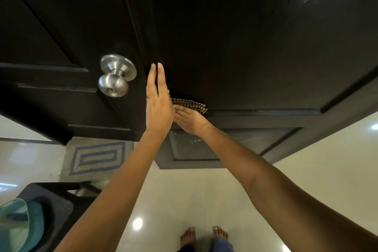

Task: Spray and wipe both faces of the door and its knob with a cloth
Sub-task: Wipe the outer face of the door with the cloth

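A dark panelled door [235, 37] fills the upper view, with a round steel knob [114, 80] at its left edge. My left hand [158, 102] lies flat with straight fingers against the door just right of the knob. My right hand [189, 118] presses a folded checked cloth [191, 104] flat on the door face, above the lower panel rail. Part of the cloth is hidden behind my left hand.
A blue-and-beige doormat [98, 158] lies on the floor beyond the door edge. A dark chair [53, 200] with teal fabric [18, 225] on it stands at the lower left. My bare feet [202, 235] stand on the glossy tile floor [184, 200].
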